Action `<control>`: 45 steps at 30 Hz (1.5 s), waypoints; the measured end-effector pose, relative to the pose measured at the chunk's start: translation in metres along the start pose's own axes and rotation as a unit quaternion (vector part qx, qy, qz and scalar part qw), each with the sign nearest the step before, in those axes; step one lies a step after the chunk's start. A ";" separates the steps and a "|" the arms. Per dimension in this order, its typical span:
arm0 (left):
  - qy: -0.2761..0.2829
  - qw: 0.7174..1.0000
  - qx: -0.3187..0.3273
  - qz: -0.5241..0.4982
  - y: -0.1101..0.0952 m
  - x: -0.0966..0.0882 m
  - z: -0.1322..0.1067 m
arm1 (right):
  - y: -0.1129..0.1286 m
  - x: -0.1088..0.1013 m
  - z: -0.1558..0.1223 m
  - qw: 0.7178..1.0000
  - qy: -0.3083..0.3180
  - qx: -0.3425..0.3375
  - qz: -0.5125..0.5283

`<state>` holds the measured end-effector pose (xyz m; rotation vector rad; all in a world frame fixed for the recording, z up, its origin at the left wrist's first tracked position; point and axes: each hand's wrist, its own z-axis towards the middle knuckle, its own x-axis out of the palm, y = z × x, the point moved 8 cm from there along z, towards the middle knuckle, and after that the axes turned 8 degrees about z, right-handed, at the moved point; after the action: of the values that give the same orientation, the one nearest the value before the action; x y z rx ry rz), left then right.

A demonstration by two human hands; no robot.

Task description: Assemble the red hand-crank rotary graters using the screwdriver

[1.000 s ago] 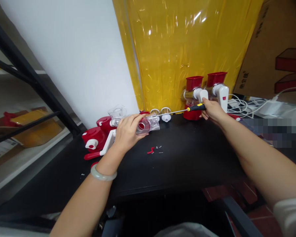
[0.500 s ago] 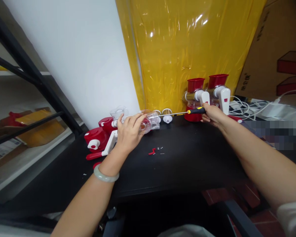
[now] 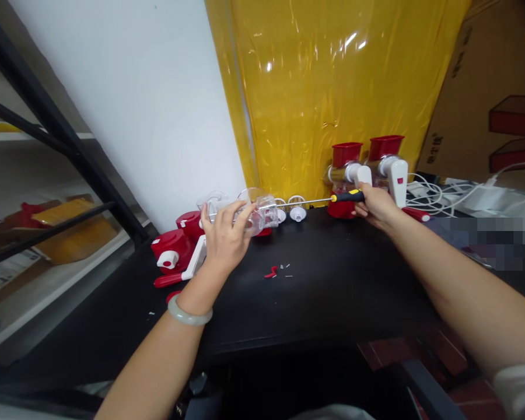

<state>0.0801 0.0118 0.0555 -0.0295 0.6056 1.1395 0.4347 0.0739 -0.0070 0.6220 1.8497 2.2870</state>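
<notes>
1. The black table is stretching across the scene
2. Two red-and-white graters are standing at its back, right of centre
3. The left hand is grasping a clear plastic housing near the table's back edge, fingers curling over it
4. The right hand is gripping a screwdriver by its handle, the shaft reaching the housing's right end
5. A small red piece is lying nearer the wearer, tiny pale bits sitting beside it
</notes>
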 end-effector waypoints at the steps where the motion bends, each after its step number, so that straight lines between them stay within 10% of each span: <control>1: -0.003 1.000 -0.009 0.002 0.003 -0.001 0.000 | 0.005 -0.004 0.003 0.999 -0.010 -0.032 0.012; 8: -0.074 0.989 -0.123 -0.028 0.030 -0.012 0.002 | 0.030 -0.036 0.012 0.980 -0.091 -0.178 -0.025; 15: -0.050 0.968 -0.190 -0.156 0.032 0.007 -0.004 | 0.039 -0.004 -0.017 0.893 -0.077 -0.268 -0.354; 24: 0.001 0.971 -0.166 -0.173 0.021 0.013 -0.005 | 0.027 0.005 -0.017 0.854 -0.062 -0.295 -0.425; 29: 0.006 0.969 -0.167 -0.184 0.021 0.014 -0.005 | 0.009 0.014 -0.006 0.886 0.072 -0.224 -0.401; 33: 0.007 0.966 -0.181 -0.183 0.023 0.014 -0.006 | -0.011 0.023 -0.003 0.850 0.215 -0.193 -0.441; 45: 0.007 0.972 0.022 -0.235 -0.003 0.008 -0.003 | -0.060 0.023 0.004 0.783 0.267 -0.162 -0.538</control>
<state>0.0832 0.0164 0.0485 -0.1357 0.5971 0.6657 0.4060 0.1002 -0.0588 -0.9998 1.2720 1.8642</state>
